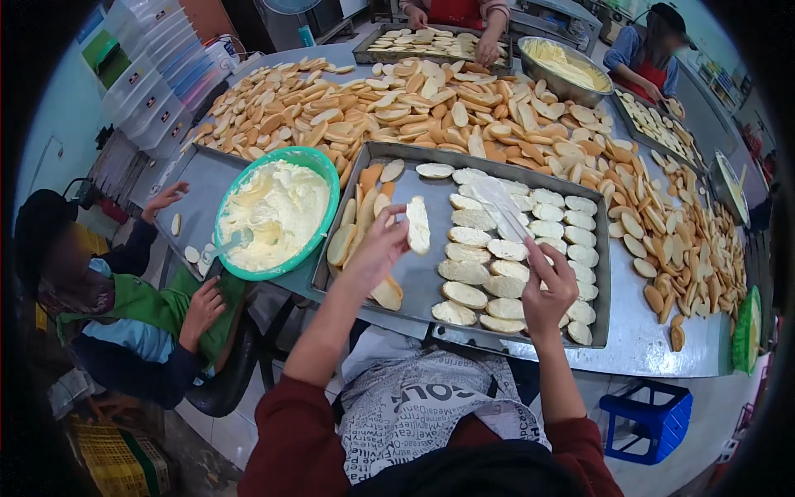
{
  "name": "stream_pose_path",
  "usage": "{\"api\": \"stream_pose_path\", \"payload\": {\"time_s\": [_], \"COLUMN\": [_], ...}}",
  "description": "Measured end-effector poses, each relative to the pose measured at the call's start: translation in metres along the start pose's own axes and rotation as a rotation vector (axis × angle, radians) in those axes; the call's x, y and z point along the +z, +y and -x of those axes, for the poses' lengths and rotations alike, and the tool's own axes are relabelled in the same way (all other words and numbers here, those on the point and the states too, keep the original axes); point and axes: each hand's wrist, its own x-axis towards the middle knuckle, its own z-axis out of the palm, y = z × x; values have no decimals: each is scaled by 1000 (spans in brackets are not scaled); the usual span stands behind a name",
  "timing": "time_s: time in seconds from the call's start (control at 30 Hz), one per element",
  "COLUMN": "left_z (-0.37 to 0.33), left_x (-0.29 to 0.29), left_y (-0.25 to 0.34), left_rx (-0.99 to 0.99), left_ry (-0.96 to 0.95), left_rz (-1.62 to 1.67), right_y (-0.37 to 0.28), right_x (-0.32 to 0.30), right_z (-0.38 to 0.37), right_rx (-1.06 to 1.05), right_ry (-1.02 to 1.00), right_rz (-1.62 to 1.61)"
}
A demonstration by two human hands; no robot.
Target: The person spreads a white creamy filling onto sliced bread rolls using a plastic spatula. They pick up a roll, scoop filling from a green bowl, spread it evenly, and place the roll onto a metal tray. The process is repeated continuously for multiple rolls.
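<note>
While the left hand pinches a cream-coloured bread slice upright over the bare part of the metal tray, the right hand has its grip curled around the handle of a spatula, whose pale blade is over the rows of slices; contact cannot be told. Loose slices crowd the tray's left end, and a green bowl of cream stands just beside it. A bread heap fills the bench behind and to the right. At left, a co-worker's hand is near the bowl. Dark lettering covers the pale apron; small dark labels mark the stacked plastic boxes.
</note>
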Motion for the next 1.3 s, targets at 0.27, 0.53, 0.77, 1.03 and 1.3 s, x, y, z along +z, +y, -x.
{"api": "stream_pose_path", "payload": {"time_s": [0.27,0.53,0.77,1.03,1.3], "left_z": [-153,-126,-144,-170,-163], "left_x": [-61,-23,-57,-51,-48], "left_y": [-22,0,-8,-9,7], "left_rx": [74,244,282,592,395], "left_ry": [-18,208,127,567,516], "left_rz": [-1109,-1855,-1757,-1776,-1863], "right_y": [17,40,37,34,27], "right_x": [-25,-48,-44,-41,-41], "right_z": [21,39,39,37,36], "right_rx": [219,366,383,365,450], "right_ry": [-38,25,1,2,-8], "right_rz": [0,-21,-62,-105,-178]}}
